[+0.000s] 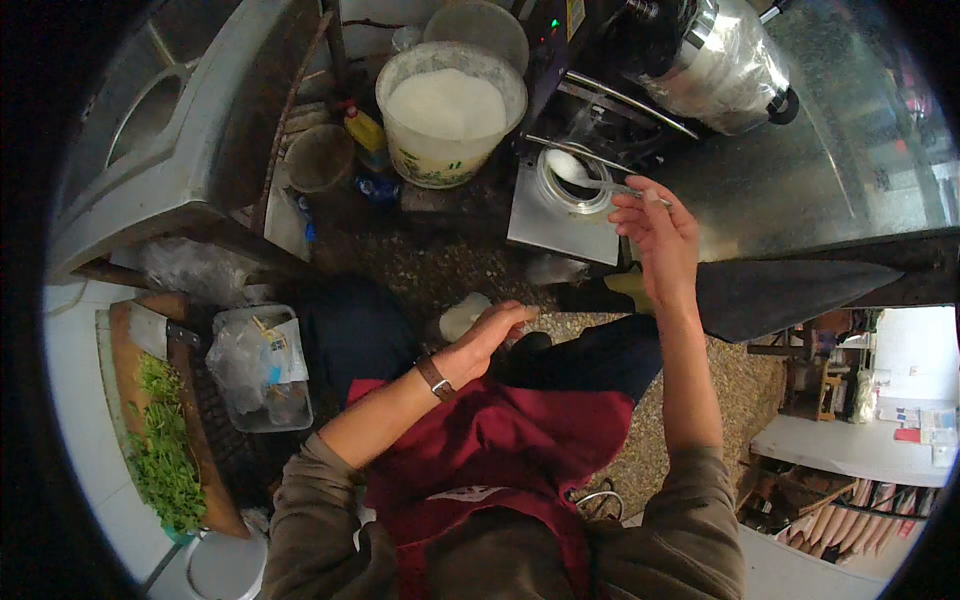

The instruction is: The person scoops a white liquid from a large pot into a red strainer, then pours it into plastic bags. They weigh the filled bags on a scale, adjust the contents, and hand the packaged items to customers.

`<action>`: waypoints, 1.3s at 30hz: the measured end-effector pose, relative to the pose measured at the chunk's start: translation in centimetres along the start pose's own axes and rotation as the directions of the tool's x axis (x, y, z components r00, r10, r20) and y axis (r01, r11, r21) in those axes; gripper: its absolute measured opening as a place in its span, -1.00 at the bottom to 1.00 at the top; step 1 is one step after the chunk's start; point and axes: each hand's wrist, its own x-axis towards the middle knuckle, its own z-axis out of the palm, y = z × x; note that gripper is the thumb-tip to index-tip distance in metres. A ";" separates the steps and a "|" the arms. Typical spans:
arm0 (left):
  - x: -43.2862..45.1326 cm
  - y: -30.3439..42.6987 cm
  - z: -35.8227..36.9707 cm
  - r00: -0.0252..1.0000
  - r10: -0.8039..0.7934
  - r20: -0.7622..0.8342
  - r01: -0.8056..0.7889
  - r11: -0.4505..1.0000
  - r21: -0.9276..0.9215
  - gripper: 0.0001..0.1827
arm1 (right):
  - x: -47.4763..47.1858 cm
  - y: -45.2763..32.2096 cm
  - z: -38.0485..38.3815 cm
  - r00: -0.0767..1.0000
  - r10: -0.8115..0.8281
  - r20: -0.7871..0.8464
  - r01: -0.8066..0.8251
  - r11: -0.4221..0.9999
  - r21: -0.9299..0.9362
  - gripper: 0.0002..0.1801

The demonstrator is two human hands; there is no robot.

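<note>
My right hand [664, 232] pinches the handle of a spoon [600, 184]. White granular or powdery stuff [564, 166] fills the spoon's bowl. Beneath it is a round, clear-rimmed container [551, 193], dark inside, on a metal platform [566, 234]. My left hand [484, 337], a watch strap at its wrist, hovers over my lap with curled fingers; whether they hold anything is unclear. Just behind it a pale round object [463, 316] shows in part. Ahead of me, a large plastic bucket [418, 161] contains a heap of similar white stuff [448, 103].
A machine with a small green light [555, 24] adjoins the platform, beside a steel counter [757, 187]. Leftward are a steel cabinet [232, 142], an empty-looking pail [319, 157], a plastic box of bags [300, 409], and a wooden board [221, 502] with a cleaver [148, 330] and leafy herbs [165, 457].
</note>
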 end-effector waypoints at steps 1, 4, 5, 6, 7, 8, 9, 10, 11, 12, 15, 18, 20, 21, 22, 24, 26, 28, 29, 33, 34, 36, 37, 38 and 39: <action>0.0 0.1 0.1 1.000 -0.010 -0.004 0.010 1.000 0.014 -0.73 | -0.1 0.6 -0.8 0.999 -0.026 -0.046 0.023 0.998 -0.065 -0.66; -0.2 0.5 0.5 0.999 -0.046 -0.027 0.048 0.996 0.078 -0.71 | -0.5 3.3 -2.2 0.943 -0.277 0.186 0.334 0.784 -0.523 -0.71; -0.2 0.6 0.5 0.998 -0.055 -0.039 0.058 0.993 0.105 -0.71 | -0.9 4.0 -2.4 0.889 -0.331 0.317 0.458 0.622 -0.635 -0.67; -0.3 0.7 0.4 0.997 -0.066 -0.040 0.070 0.989 0.131 -0.70 | -1.4 4.2 -2.6 0.759 -0.425 0.493 0.637 0.326 -0.699 -0.51; -0.3 0.7 0.4 0.996 -0.073 -0.047 0.079 0.985 0.154 -0.68 | -1.9 4.2 -2.4 0.735 -0.440 0.515 0.653 0.254 -0.714 -0.50; -0.3 0.6 0.2 0.995 -0.078 -0.056 0.087 0.981 0.175 -0.67 | -2.8 3.7 -2.0 0.736 -0.431 0.523 0.641 0.194 -0.742 -0.48; -0.2 0.4 0.1 0.996 -0.057 -0.074 0.071 0.976 0.208 -0.66 | -3.4 2.8 -1.2 0.725 -0.440 0.530 0.637 0.136 -0.759 -0.47; -0.1 0.1 -0.1 0.995 -0.038 -0.090 0.060 0.968 0.244 -0.66 | -3.7 1.5 -0.3 0.696 -0.475 0.538 0.664 0.141 -0.734 -0.44; 0.0 -0.2 -0.2 0.995 -0.008 -0.104 0.039 0.953 0.301 -0.65 | -3.6 0.2 1.3 0.683 -0.476 0.554 0.682 0.145 -0.717 -0.42; 0.2 -0.5 -0.2 0.996 -0.001 -0.089 0.032 0.941 0.337 -0.64 | -3.3 -1.1 3.1 0.593 -0.573 0.566 0.746 0.125 -0.655 -0.40; 0.0 -0.3 0.5 0.993 0.119 -0.014 -0.092 0.838 0.538 -0.63 | -1.9 -2.4 7.2 0.606 -0.569 0.556 0.764 0.223 -0.605 -0.41; -2.6 2.7 1.6 0.998 0.057 -0.001 -0.037 0.660 0.751 -0.46 | -2.8 -0.3 6.0 0.733 -0.546 0.405 0.680 0.604 -0.416 -0.49; -5.5 5.9 3.5 0.996 0.081 0.027 -0.078 0.734 0.675 -0.37 | -5.4 2.2 1.6 0.836 -0.436 0.334 0.542 0.757 -0.366 -0.60; -7.0 7.7 4.6 0.985 0.146 0.094 -0.173 0.765 0.621 -0.31 | -7.0 3.5 -0.9 0.888 -0.368 0.276 0.449 0.825 -0.344 -0.70; -8.1 9.6 5.9 0.986 0.137 0.092 -0.164 0.763 0.625 -0.38 | -8.6 4.9 -2.9 0.960 -0.208 0.190 0.259 0.915 -0.310 -0.78; -10.2 13.8 8.9 0.938 0.231 0.259 -0.343 0.730 0.591 -0.28 | -11.5 7.2 -5.6 0.971 -0.017 0.238 0.048 0.991 -0.123 -0.67; -12.0 17.9 12.7 0.918 0.196 0.344 -0.377 0.698 0.608 -0.16 | -13.5 8.5 -7.1 0.957 -0.075 0.280 0.110 0.988 -0.112 -0.58; -13.8 21.1 17.1 0.948 0.143 0.285 -0.299 0.710 0.638 -0.09 | -14.5 9.0 -7.5 0.949 -0.139 0.283 0.195 0.964 -0.179 -0.54; -14.4 22.5 19.2 0.949 0.105 0.298 -0.291 0.657 0.696 -0.07 | -14.7 9.1 -7.5 0.961 -0.147 0.234 0.180 0.976 -0.123 -0.56; -15.8 29.6 25.2 0.899 -0.203 0.389 -0.165 0.666 0.728 -0.02 | -15.2 8.4 -8.3 0.980 -0.163 0.112 0.166 0.986 -0.018 -0.71; -16.4 30.0 26.3 0.889 -0.173 0.425 -0.240 0.614 0.752 0.01 | -15.3 8.0 -8.8 0.977 -0.196 0.089 0.195 0.980 0.024 -0.74; -17.3 30.7 27.4 0.864 -0.080 0.496 -0.398 0.495 0.773 0.08 | -15.6 7.1 -9.8 0.973 -0.232 0.012 0.230 0.969 0.086 -0.85; -17.6 30.6 27.5 0.834 0.000 0.552 -0.508 0.391 0.768 0.08 | -15.8 6.6 -10.3 0.974 -0.218 -0.065 0.224 0.969 0.107 -0.93; -17.8 30.5 27.5 0.795 0.081 0.601 -0.599 0.269 0.755 0.07 | -15.9 5.9 -10.9 0.964 -0.243 -0.107 0.254 0.963 0.096 -0.95; -17.7 31.0 27.7 0.761 0.080 0.644 -0.645 0.206 0.736 0.07 | -15.9 5.1 -11.7 0.952 -0.286 -0.107 0.298 0.946 0.127 -0.95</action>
